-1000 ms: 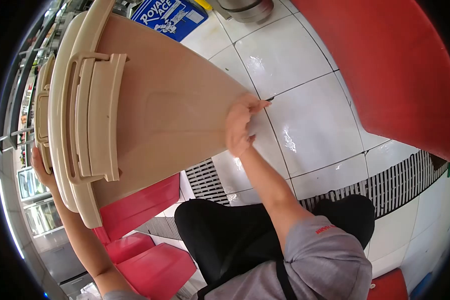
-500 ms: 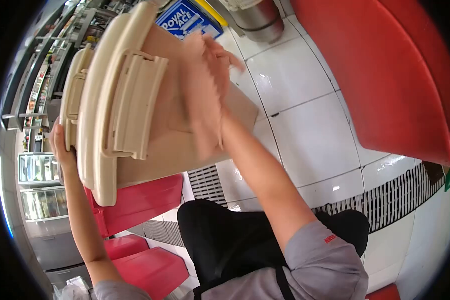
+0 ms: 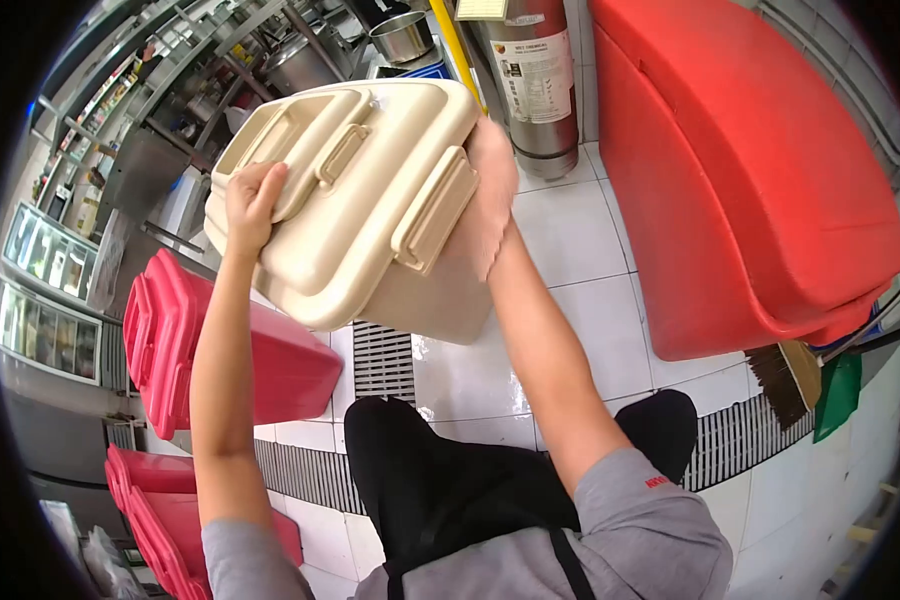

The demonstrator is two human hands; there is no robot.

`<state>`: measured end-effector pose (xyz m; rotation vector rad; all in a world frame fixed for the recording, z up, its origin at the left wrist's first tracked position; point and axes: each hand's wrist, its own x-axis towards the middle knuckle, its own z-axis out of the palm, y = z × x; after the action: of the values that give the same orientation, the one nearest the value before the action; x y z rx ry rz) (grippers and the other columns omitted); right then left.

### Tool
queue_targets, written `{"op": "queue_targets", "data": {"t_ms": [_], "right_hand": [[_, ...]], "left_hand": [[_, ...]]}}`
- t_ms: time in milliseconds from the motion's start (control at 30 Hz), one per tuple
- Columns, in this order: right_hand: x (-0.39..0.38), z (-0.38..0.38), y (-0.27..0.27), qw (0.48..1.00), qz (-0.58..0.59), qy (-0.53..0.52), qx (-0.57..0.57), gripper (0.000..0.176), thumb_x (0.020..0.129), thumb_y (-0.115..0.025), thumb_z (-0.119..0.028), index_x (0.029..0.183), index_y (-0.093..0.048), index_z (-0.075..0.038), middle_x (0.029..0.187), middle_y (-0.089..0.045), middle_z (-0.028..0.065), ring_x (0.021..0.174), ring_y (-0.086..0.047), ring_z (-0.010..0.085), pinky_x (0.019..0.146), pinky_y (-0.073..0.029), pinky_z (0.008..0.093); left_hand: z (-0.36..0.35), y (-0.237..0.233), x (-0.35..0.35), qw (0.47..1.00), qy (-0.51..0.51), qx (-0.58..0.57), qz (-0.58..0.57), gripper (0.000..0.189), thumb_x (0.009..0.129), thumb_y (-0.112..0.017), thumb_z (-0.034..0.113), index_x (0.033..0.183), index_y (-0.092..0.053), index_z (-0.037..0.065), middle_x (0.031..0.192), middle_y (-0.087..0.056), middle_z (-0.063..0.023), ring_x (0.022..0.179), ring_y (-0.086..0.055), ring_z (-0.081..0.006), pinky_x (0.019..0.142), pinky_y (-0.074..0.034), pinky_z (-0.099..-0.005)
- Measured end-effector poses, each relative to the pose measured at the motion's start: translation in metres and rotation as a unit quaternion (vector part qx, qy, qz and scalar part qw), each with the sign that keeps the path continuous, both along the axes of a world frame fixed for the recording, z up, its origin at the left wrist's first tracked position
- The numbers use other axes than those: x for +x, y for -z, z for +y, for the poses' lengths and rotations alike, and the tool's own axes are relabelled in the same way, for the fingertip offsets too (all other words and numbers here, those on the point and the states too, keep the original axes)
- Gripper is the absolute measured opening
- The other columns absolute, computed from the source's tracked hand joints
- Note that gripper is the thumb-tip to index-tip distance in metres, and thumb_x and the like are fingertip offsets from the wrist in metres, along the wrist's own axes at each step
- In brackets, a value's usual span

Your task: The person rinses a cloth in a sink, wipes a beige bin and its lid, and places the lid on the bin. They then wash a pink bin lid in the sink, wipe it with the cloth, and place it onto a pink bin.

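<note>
A beige lidded bin [image 3: 365,215] is tilted in front of me, its lid closed and side latch facing up. My left hand [image 3: 252,208] grips a raised edge of the lid, its fingers curled over it. At the bin's right side, a pink cloth [image 3: 492,175] covers most of my right hand [image 3: 497,228] and lies against the wall near the latch. The fingers under the cloth are hidden.
Pinkish-red bins [image 3: 280,370] stand at left. A large red bin [image 3: 730,180] stands at right, near a broom [image 3: 785,385]. A fire extinguisher [image 3: 535,85] is ahead. Floor drain grates [image 3: 385,360] cross the white tiles, and metal shelves [image 3: 160,95] line the left.
The beige bin has turned so its lid faces me more. My left hand has moved from the lid's far edge to its top. My right hand with the cloth has shifted up and right.
</note>
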<state>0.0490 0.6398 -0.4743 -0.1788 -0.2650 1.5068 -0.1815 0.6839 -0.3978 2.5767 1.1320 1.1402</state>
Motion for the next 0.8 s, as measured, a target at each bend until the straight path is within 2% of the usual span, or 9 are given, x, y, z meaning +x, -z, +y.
{"op": "queue_targets", "data": {"t_ms": [133, 233, 300, 333, 400, 500, 600, 633, 800], "right_hand": [[-0.061, -0.078, -0.01, 0.962, 0.087, 0.125, -0.226, 0.041, 0.086, -0.048, -0.042, 0.105, -0.051, -0.006, 0.113, -0.05, 0.0072, 0.097, -0.052, 0.0188, 0.078, -0.046, 0.0282], [-0.101, -0.066, 0.028, 0.925, -0.101, 0.299, -0.213, 0.043, 0.087, -0.047, -0.038, 0.112, -0.047, -0.003, 0.118, -0.047, 0.0105, 0.102, -0.049, 0.0232, 0.084, -0.043, 0.0297], [-0.093, -0.046, 0.055, 0.72, -0.571, 0.358, -0.163, 0.035, 0.093, -0.033, -0.026, 0.119, -0.04, -0.003, 0.127, -0.037, 0.0119, 0.114, -0.038, 0.0213, 0.099, -0.028, 0.0292], [-0.082, -0.026, 0.066, 0.719, -0.573, 0.362, -0.158, 0.035, 0.093, -0.033, -0.026, 0.119, -0.04, -0.003, 0.127, -0.037, 0.0119, 0.114, -0.038, 0.0213, 0.099, -0.028, 0.0292], [-0.052, 0.007, 0.078, 0.898, -0.296, 0.298, 0.13, 0.037, 0.091, -0.037, -0.031, 0.11, -0.048, -0.003, 0.112, -0.051, 0.0098, 0.1, -0.049, 0.0215, 0.087, -0.04, 0.0304], [-0.029, -0.005, 0.042, 0.987, -0.147, 0.063, 0.033, 0.035, 0.09, -0.036, -0.031, 0.107, -0.049, -0.004, 0.107, -0.053, 0.0066, 0.096, -0.05, 0.0185, 0.085, -0.04, 0.0302], [-0.056, -0.078, -0.04, 0.982, -0.12, 0.143, 0.0, 0.035, 0.09, -0.035, -0.032, 0.109, -0.049, -0.006, 0.106, -0.054, 0.0057, 0.094, -0.051, 0.0174, 0.083, -0.041, 0.0296], [-0.063, -0.081, -0.031, 0.936, -0.274, 0.206, -0.083, 0.036, 0.089, -0.035, -0.034, 0.111, -0.049, -0.008, 0.103, -0.054, 0.0041, 0.089, -0.052, 0.015, 0.082, -0.042, 0.0297], [-0.052, -0.022, 0.067, 0.995, -0.02, 0.088, -0.036, 0.046, 0.088, -0.033, -0.042, 0.119, -0.045, -0.009, 0.114, -0.05, 0.006, 0.097, -0.051, 0.0189, 0.087, -0.04, 0.0327]], "left_hand": [[0.012, 0.002, -0.01, 0.999, -0.01, 0.031, 0.04, 0.039, 0.08, -0.052, 0.027, 0.056, -0.044, -0.001, 0.05, -0.038, -0.0141, 0.052, -0.039, -0.0255, 0.051, -0.029, -0.0358], [0.005, -0.001, -0.004, 0.997, -0.015, 0.056, 0.042, 0.039, 0.08, -0.052, 0.028, 0.055, -0.046, -0.001, 0.051, -0.042, -0.0157, 0.053, -0.042, -0.0285, 0.052, -0.031, -0.0376], [0.002, -0.001, -0.002, 0.997, -0.025, 0.057, 0.037, 0.039, 0.08, -0.052, 0.029, 0.055, -0.047, -0.001, 0.052, -0.043, -0.0159, 0.054, -0.043, -0.0297, 0.053, -0.032, -0.0382], [0.004, -0.002, -0.002, 0.997, -0.029, 0.061, 0.038, 0.039, 0.08, -0.052, 0.029, 0.054, -0.048, 0.0, 0.052, -0.045, -0.0161, 0.055, -0.044, -0.0309, 0.054, -0.033, -0.0389], [0.006, -0.003, -0.001, 0.996, -0.039, 0.065, 0.05, 0.04, 0.079, -0.053, 0.03, 0.054, -0.049, 0.0, 0.053, -0.047, -0.0165, 0.055, -0.047, -0.0316, 0.054, -0.034, -0.0392], [0.002, -0.005, 0.008, 0.996, -0.053, 0.065, 0.033, 0.041, 0.079, -0.053, 0.033, 0.054, -0.052, 0.0, 0.055, -0.05, -0.0174, 0.056, -0.05, -0.0324, 0.053, -0.035, -0.0401], [0.009, 0.0, 0.009, 0.994, -0.071, 0.079, 0.034, 0.041, 0.079, -0.052, 0.034, 0.056, -0.053, 0.0, 0.056, -0.05, -0.0177, 0.056, -0.05, -0.0329, 0.053, -0.036, -0.0402], [0.008, 0.0, 0.009, 0.994, -0.077, 0.071, 0.04, 0.04, 0.079, -0.052, 0.033, 0.056, -0.053, 0.0, 0.056, -0.05, -0.018, 0.055, -0.05, -0.0331, 0.053, -0.036, -0.0405], [0.003, -0.001, 0.014, 0.995, -0.046, 0.086, 0.021, 0.039, 0.079, -0.053, 0.032, 0.057, -0.054, -0.001, 0.055, -0.05, -0.0184, 0.055, -0.05, -0.0331, 0.052, -0.035, -0.0407]]}}
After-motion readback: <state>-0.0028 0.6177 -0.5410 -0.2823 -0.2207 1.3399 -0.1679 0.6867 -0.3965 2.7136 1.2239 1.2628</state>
